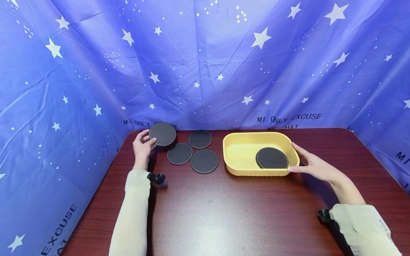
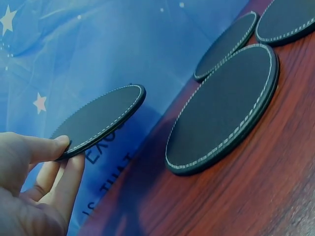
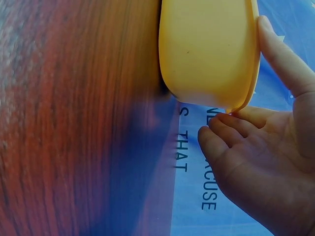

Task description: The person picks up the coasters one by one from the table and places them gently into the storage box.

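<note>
My left hand [image 1: 141, 146] pinches the edge of a round black coaster [image 1: 162, 134] between thumb and fingers. In the left wrist view this coaster [image 2: 101, 118] is held above the table, tilted, with pale stitching round its rim. Three similar coasters lie close together on the table: a near-left one [image 1: 179, 154], a far one [image 1: 200, 139] and a near-right one [image 1: 204, 161]. At the right end of a yellow plastic basin [image 1: 253, 172], my right hand [image 1: 315, 167] holds the rim, thumb at the near corner and a finger at the far one. Another coaster [image 1: 272, 158] lies inside the basin.
The table [image 1: 205, 217] has a glossy dark red wood-grain top. Behind it and at both sides hangs a blue cloth [image 1: 198, 64] with white stars and printed letters. A black wrist mount [image 1: 156, 178] sits on the left sleeve and another [image 1: 324, 215] on the right.
</note>
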Available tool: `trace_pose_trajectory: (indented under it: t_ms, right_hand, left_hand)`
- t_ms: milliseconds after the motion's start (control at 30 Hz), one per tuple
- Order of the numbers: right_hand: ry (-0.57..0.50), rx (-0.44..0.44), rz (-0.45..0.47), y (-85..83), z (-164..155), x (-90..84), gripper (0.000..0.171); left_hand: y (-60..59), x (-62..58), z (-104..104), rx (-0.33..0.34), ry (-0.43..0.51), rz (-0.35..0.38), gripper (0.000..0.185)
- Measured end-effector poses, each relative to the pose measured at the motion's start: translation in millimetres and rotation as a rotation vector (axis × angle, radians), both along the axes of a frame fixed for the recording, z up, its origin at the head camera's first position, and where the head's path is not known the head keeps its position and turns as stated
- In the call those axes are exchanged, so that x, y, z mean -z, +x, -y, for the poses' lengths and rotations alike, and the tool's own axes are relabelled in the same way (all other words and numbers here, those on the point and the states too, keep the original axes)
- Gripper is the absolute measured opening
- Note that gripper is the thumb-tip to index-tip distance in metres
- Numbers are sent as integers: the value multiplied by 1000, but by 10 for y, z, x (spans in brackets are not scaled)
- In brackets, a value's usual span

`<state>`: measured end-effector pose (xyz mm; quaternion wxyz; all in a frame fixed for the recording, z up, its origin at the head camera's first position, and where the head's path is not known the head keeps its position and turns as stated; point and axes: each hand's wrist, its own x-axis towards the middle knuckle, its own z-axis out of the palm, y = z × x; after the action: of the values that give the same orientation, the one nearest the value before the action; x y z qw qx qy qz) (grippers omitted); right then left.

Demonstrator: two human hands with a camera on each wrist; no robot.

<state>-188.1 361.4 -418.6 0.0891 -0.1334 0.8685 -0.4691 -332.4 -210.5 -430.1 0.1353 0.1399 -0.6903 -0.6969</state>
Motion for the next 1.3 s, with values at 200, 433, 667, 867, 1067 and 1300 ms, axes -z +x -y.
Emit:
trace_pose_trajectory:
  t_ms: [200,433,667,867,1067,1300]
  right_hand:
    - [1,1,-3,2,5,-5,97]
    - [6,5,-1,-3,-3,2,97]
    - [16,13,0,-16,-12,22,98]
    - [16,6,-7,-18,-14,22,97]
    - [24,23,11,-8,-15,-2,98]
    - [26,18,18,-6,-7,-9,98]
  left_hand:
    - [31,-55,-67,60,42,-28,57]
    - [82,-129,-182,136,68,-47,56]
    - [125,-155,-320,199,94,-45,56]
    - [138,-165,-455,243,109,-37,56]
    - [151,-212,-610,283,115,-46,56]
    - [168,-255,-804,320,111,-46,56]
